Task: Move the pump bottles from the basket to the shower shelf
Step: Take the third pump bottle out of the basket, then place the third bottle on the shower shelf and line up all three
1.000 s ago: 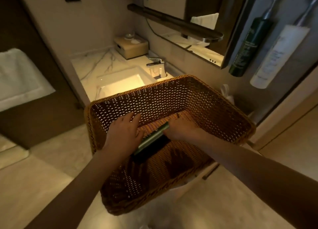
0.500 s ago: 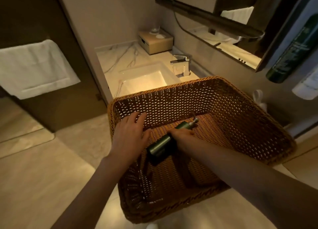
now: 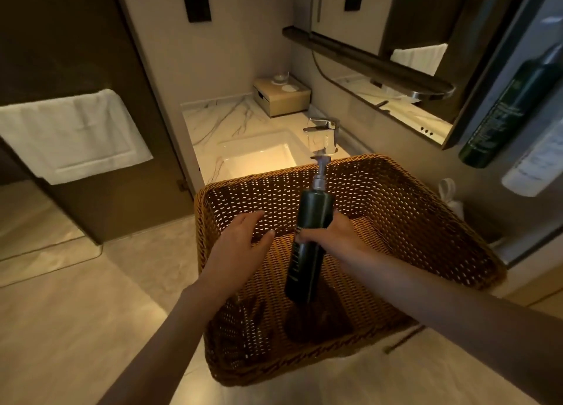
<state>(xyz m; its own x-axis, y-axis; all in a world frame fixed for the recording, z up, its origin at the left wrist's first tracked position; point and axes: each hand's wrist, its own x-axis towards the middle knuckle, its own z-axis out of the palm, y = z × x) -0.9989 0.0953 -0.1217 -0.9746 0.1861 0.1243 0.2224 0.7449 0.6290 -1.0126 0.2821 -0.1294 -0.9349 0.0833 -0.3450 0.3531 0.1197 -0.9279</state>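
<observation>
A brown wicker basket [image 3: 420, 209] fills the middle of the view. My right hand [image 3: 338, 237] grips a dark green pump bottle [image 3: 310, 240] around its middle and holds it upright, with the silver pump head [image 3: 320, 164] rising above the basket's far rim. My left hand [image 3: 240, 246] hovers over the basket's left side, fingers apart, holding nothing. A dark green pump bottle [image 3: 502, 115] and a white pump bottle [image 3: 539, 164] hang at the right edge, beyond a glass panel.
Behind the basket lie a marble counter with a sink [image 3: 259, 158], a chrome faucet [image 3: 323, 133] and a beige box [image 3: 283, 98]. A dark shelf [image 3: 374, 60] runs under the mirror. A white towel [image 3: 70, 133] hangs at the left. Pale floor tiles surround the basket.
My right hand has lifted the green bottle from lying on the basket floor to upright above the rim. My left hand has let go of it and stayed over the basket.
</observation>
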